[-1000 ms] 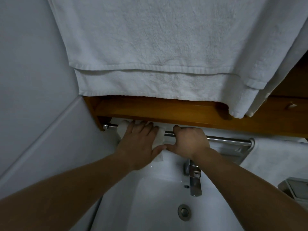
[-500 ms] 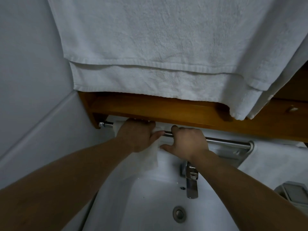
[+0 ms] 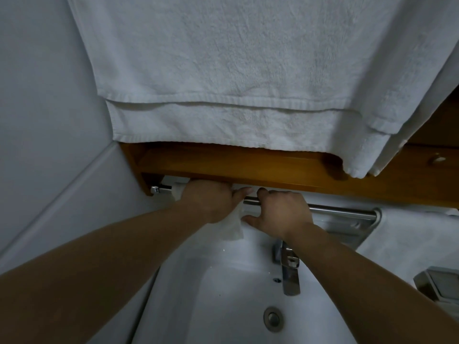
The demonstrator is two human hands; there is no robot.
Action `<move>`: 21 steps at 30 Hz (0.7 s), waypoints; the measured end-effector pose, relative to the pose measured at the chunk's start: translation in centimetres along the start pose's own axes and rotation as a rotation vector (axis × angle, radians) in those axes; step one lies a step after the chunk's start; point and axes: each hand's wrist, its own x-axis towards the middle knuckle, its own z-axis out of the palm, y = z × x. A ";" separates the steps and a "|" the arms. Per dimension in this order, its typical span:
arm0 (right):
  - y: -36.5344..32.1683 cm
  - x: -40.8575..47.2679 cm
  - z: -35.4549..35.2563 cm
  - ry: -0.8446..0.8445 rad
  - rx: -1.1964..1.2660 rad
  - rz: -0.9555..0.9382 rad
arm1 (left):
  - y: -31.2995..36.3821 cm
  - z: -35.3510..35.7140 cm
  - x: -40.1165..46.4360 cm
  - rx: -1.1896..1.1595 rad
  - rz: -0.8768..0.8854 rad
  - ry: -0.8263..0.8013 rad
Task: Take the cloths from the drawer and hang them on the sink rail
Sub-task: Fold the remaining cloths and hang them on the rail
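Observation:
A steel sink rail (image 3: pixel 335 209) runs under a wooden shelf (image 3: pixel 248 167), above the white sink (image 3: pixel 198 306). A small white cloth (image 3: pixel 233 227) is draped over the rail's left part, with its lower edge hanging toward the basin. My left hand (image 3: pixel 208 199) lies over the cloth on the rail, fingers curled over its top. Just to the right, my right hand (image 3: pixel 280 212) has its fingers hooked over the rail and its thumb touching the cloth's right edge. The drawer is not in view.
Large white towels (image 3: pixel 223 83) hang from above and hide the shelf's top. A chrome tap (image 3: pixel 289 269) and the drain (image 3: pixel 273 319) sit in the sink. Another white towel (image 3: pixel 409 239) lies at the right, with a metal dish (image 3: pixel 439 284) near the right edge.
My left hand slid further over the rail, so its fingers now reach behind it. The cloth's lower edge hangs lower. The view shifted slightly.

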 end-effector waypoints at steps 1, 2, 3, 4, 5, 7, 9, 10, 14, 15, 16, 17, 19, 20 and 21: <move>0.0 0.0 0.0 -0.008 0.005 0.001 | -0.2 0.1 -0.6 0.045 -0.053 -0.003; 0.0 0.0 0.0 -0.015 0.009 0.002 | -0.5 0.6 -1.2 0.029 -0.144 0.017; 0.1 0.0 -0.1 -0.019 0.013 0.004 | -0.9 1.0 -1.6 -0.015 -0.242 0.006; 0.0 0.0 -0.1 -0.021 0.016 0.007 | -1.2 1.3 -2.1 -0.025 -0.314 0.014; 0.0 0.1 0.0 -0.019 0.017 0.008 | -1.5 1.6 -2.6 0.012 -0.350 0.024; 0.0 0.1 0.0 -0.008 0.019 0.006 | -2.1 1.8 -3.4 0.056 -0.360 0.025; 0.0 0.1 0.0 0.001 0.013 0.004 | -2.8 2.4 -3.6 0.027 -0.331 0.043; 0.1 0.0 0.0 0.006 0.010 0.001 | -3.0 2.7 -3.5 0.018 -0.320 0.065; 0.1 0.0 0.0 0.016 0.008 0.001 | -3.0 3.2 -2.6 -0.018 -0.323 0.101; 0.1 0.0 0.0 0.018 0.003 0.003 | -3.4 3.1 -2.3 -0.024 -0.298 0.113; 0.1 0.0 0.1 0.020 -0.003 0.005 | -3.8 2.8 -2.0 -0.015 -0.250 0.105; 0.1 0.0 0.2 0.023 -0.005 0.009 | -4.1 2.3 -1.7 0.005 -0.210 0.051; 0.1 0.1 0.3 0.025 -0.001 0.015 | -4.2 1.3 -1.1 0.041 -0.174 -0.003; 0.1 0.1 0.3 0.024 -0.001 0.017 | -4.4 1.3 -0.8 -0.049 -0.188 -0.051; 0.1 0.1 0.4 0.023 -0.003 0.018 | -4.5 0.9 -0.5 -0.178 -0.210 -0.154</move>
